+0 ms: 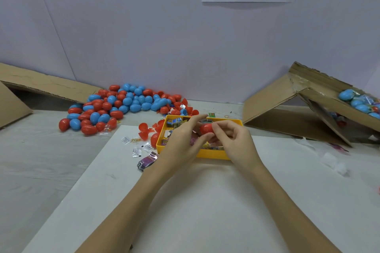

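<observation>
Holding a red egg (pixel 206 129) in mid-air over the yellow tray (pixel 207 153), just above the jumble of small printed packets (pixel 174 122) inside it. Pinching the egg's left side with the left hand (pixel 184 139), thumb underneath and fingers stretched across the top. Gripping the egg's right end with the right hand (pixel 233 139), fingertips curled onto the shell. Working above a white sheet (pixel 205 201) spread on the bench (pixel 41 160), with the tray at the sheet's far edge. Just left of the tray: open red shell halves (pixel 144 129), small white sachets (pixel 136 151) and a purple foil packet (pixel 146 162). Farther back, against the wall: a heap of red and blue eggs (pixel 123 104). At the far right: a tipped cardboard box (pixel 277 107) with wrapped blue eggs (pixel 356 101) inside. At the far left: a cardboard flap (pixel 47 86).
</observation>
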### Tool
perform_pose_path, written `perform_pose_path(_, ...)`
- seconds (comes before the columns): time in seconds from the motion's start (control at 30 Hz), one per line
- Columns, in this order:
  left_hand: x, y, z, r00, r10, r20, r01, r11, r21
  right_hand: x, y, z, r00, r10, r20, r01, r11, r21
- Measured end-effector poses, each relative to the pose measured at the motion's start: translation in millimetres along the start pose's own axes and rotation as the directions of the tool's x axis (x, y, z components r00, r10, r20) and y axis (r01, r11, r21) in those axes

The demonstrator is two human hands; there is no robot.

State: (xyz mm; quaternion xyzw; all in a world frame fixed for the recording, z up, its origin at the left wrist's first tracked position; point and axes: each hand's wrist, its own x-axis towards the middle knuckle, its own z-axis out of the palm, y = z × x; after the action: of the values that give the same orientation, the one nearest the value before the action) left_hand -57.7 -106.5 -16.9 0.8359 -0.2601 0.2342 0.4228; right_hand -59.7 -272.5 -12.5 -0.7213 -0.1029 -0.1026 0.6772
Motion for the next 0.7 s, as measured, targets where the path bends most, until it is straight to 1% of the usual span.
perform_pose_path(0.1,1.9,-1.4,-0.7,0.998,0.064,-0.017,-0.063,0.998,0.029,1.2,1.6,0.4,1.0,0.014,0.004,-0.014,0.999,0.029)
perform_pose_path(0.17,3.3,-4.7,-4.1,0.996,0.027,-0.083,-0.023,0.998,0.051,2.0,2.9,1.0,1.0,0.01,0.007,-0.01,1.0,0.012)
perform_pose_path(0.2,3.9,-7.0,-6.4,0.992,-0.005,-0.129,0.012,0.998,0.06,2.1,3.7,1.4,1.0,-0.002,0.004,0.002,1.0,-0.024)
perform_pose_path(0.27,5.0,-11.8,-11.2,0.975,-0.072,-0.212,0.088,0.994,0.066,1.2,5.5,2.1,0.998,-0.057,0.031,0.061,0.986,-0.157)
perform_pose_path(0.3,5.5,-14.5,-13.0,0.965,-0.105,-0.241,0.124,0.99,0.063,0.0,6.2,2.9,0.993,-0.09,0.074,0.106,0.964,-0.246)
perform_pose_path(0.33,6.1,-17.2,-14.6,0.954,-0.136,-0.266,0.158,0.986,0.059,-1.4,7.0,4.7,0.985,-0.113,0.131,0.152,0.928,-0.341)
perform_pose_path(0.4,6.9,-20.9,-16.2,0.935,-0.179,-0.306,0.208,0.976,0.067,-4.8,9.5,10.6,0.963,-0.124,0.238,0.235,0.82,-0.522)
perform_pose_path(0.47,7.3,-22.3,-15.5,0.928,-0.191,-0.321,0.225,0.972,0.072,-7.6,13.0,17.4,0.948,-0.121,0.295,0.289,0.716,-0.636)
perform_pose_path(0.53,8.2,-22.4,-13.9,0.926,-0.195,-0.322,0.233,0.969,0.083,-9.5,14.3,21.3,0.949,-0.131,0.288,0.297,0.686,-0.664)
perform_pose_path(0.6,9.0,-23.1,-13.3,0.922,-0.2,-0.333,0.245,0.965,0.098,-9.5,13.0,21.1,0.958,-0.152,0.244,0.277,0.716,-0.64)
perform_pose_path(0.7,9.4,-24.6,-14.7,0.911,-0.223,-0.347,0.274,0.956,0.105,-8.3,10.6,18.0,0.974,-0.177,0.139,0.225,0.755,-0.616)
